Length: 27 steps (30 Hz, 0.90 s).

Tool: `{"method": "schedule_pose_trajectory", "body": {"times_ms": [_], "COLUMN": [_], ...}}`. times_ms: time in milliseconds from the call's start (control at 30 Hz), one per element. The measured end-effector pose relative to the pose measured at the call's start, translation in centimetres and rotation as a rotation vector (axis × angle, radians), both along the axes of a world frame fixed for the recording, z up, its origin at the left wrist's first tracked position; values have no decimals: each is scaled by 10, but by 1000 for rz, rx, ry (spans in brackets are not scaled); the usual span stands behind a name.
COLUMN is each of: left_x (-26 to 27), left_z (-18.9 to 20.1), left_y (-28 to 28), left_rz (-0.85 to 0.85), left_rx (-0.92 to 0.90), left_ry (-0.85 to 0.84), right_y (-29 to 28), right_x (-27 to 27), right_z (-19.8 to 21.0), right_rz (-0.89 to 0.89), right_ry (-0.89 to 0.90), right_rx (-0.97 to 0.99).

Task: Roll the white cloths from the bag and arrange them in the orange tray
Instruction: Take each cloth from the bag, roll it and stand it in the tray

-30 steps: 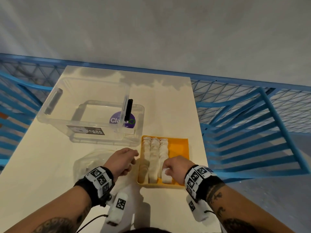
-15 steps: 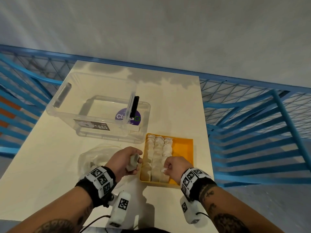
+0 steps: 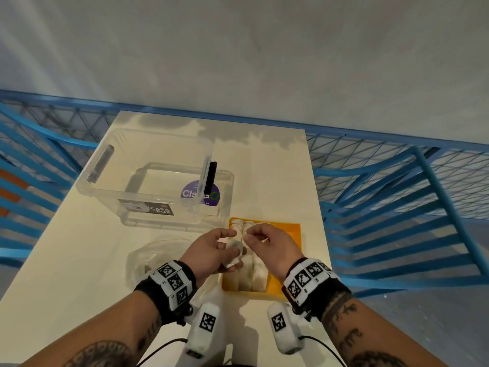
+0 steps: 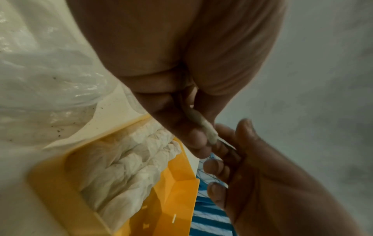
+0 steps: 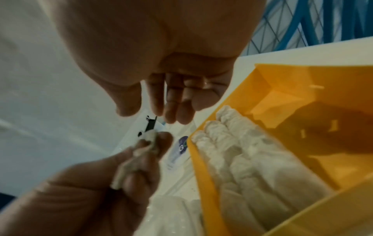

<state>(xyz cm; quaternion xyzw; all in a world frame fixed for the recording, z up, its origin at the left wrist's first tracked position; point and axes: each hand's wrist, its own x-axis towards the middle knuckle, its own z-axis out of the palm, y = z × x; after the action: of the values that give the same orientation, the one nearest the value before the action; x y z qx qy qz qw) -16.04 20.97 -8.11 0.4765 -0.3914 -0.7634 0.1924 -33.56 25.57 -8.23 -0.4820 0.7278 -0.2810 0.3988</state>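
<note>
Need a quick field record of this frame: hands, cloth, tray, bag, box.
left hand: grips a white cloth above the table
right hand: beside the cloth, fingers loosely curled, holding nothing
orange tray: three rows of rolled cloths along its left side, right side bare
plastic bag: left of tray, on table
clear box: behind tray

rolls in tray, bag left, box behind
</note>
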Motion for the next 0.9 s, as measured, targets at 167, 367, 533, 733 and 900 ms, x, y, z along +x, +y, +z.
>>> {"method": "schedule_pose_trajectory", "body": {"times_ms": [167,367,533,733,900], "left_x": [-6,4,16,7,-2], "left_z": [11,25,11,-6,-12], "left_y": [-1,-4,-6,-7,-3], "left_rz": [-128,-81,-351,-310,-378], "left_rx": [-132,-101,-569,-728,-696], "left_ry": [-93,-37,-260,-350,-388], "right_y": [-3,4,10,20,32], "right_x": [7,3,8,12,7], "right_z": [13,7,9,1,6], "right_rz": [72,-226,-315,-236,-84], "right_ry": [37,-343,-555,-448,-179], "right_rx": [49,194,261,268,3]}}
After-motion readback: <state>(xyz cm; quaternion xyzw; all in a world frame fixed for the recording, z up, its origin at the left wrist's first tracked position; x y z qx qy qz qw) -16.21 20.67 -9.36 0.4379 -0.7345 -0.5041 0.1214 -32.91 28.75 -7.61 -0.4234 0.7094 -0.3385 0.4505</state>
